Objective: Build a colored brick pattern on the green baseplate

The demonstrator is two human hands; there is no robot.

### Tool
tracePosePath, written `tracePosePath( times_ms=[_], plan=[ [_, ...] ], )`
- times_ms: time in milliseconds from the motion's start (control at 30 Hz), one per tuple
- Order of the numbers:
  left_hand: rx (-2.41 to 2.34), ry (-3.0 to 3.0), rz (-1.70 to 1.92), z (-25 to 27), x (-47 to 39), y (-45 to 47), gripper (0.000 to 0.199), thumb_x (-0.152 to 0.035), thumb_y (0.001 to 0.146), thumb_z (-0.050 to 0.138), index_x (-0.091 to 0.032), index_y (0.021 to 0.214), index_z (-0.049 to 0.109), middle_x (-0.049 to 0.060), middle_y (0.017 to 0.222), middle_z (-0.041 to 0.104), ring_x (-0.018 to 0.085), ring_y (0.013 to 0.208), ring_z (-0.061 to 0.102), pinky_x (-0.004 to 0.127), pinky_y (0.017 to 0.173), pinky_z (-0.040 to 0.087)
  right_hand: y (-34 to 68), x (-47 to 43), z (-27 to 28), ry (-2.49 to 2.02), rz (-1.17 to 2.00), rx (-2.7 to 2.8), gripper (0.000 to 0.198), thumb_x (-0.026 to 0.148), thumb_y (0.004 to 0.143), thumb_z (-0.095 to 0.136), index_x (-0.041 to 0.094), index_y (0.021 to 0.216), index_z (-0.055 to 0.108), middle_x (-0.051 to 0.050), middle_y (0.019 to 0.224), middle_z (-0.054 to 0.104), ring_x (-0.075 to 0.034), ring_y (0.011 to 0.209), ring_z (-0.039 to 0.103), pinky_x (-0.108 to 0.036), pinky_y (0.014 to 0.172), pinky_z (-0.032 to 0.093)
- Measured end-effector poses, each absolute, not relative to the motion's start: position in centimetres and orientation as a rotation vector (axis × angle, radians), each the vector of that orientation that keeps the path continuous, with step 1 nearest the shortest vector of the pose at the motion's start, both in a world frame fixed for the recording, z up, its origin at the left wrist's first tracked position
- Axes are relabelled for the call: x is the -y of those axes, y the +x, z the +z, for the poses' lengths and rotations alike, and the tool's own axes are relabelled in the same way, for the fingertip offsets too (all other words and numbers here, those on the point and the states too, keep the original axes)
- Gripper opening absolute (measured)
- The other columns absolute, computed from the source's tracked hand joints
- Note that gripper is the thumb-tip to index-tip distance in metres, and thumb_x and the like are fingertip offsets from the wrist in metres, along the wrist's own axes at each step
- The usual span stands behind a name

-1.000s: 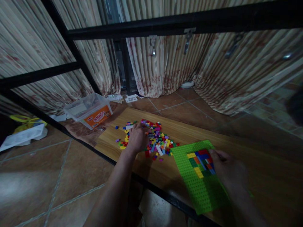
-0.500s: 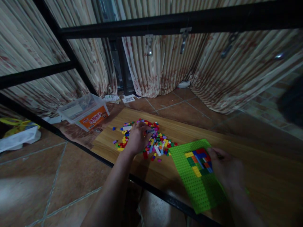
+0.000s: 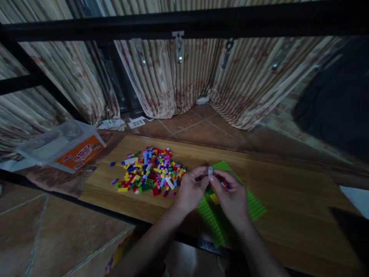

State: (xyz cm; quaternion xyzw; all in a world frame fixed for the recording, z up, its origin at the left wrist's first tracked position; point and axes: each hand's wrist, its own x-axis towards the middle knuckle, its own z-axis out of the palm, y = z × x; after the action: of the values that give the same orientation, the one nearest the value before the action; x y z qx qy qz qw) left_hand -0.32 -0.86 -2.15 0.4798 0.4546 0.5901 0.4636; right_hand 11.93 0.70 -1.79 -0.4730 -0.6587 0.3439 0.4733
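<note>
A small pale grey toy brick (image 3: 210,170) is pinched between the fingertips of both hands. My left hand (image 3: 190,189) closes on it from the left, my right hand (image 3: 233,195) from the right. Both are above the green studded baseplate (image 3: 255,206), which lies on the wooden board. Yellow, orange and blue bricks attached to the plate show in part behind my fingers; the rest of that patch is covered. Left of my left hand spreads a loose pile of many-coloured bricks (image 3: 155,171).
A clear plastic box (image 3: 62,146) with an orange label stands beyond the wooden board's (image 3: 288,192) left end. Black metal bars (image 3: 173,27) cross in front of striped curtains (image 3: 190,77). A dark shape (image 3: 337,100) is at the right. Papers (image 3: 137,122) lie on the tiled floor.
My left hand has left the brick pile and moved right to meet my right hand over the baseplate. The grey brick is now between them. The view has shifted right.
</note>
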Motion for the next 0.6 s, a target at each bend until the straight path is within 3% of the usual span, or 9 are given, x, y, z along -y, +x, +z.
tracePosePath(
  times_ms=[367, 600],
  plan=[
    [-1.503, 1.631, 1.297, -2.6, 0.1, 0.8, 0.028, -0.016, 0.084, 0.056, -0.019, 0.110, 0.066, 0.005, 0.113, 0.070, 0.018, 0.101, 0.066, 0.032, 0.093, 0.052, 17.5, -3.3, -1.2, -1.404, 0.835, 1.333, 0.029, 0.043, 0.072, 0.070, 0.017, 0.085, 0.069, -0.006, 0.084, 0.073, -0.020, 0.074, 0.067, -0.033, 0.070, 0.051],
    [-1.659, 1.708, 1.217, -3.1, -0.6, -0.2, 0.028, -0.015, 0.085, 0.054, -0.020, 0.109, 0.066, 0.004, 0.108, 0.071, 0.017, 0.096, 0.067, 0.031, 0.089, 0.053, 20.4, -3.7, -1.9, -1.569, 0.825, 1.563, 0.029, 0.041, 0.074, 0.066, 0.018, 0.092, 0.071, -0.007, 0.092, 0.074, -0.022, 0.083, 0.068, -0.034, 0.075, 0.051]
  ],
)
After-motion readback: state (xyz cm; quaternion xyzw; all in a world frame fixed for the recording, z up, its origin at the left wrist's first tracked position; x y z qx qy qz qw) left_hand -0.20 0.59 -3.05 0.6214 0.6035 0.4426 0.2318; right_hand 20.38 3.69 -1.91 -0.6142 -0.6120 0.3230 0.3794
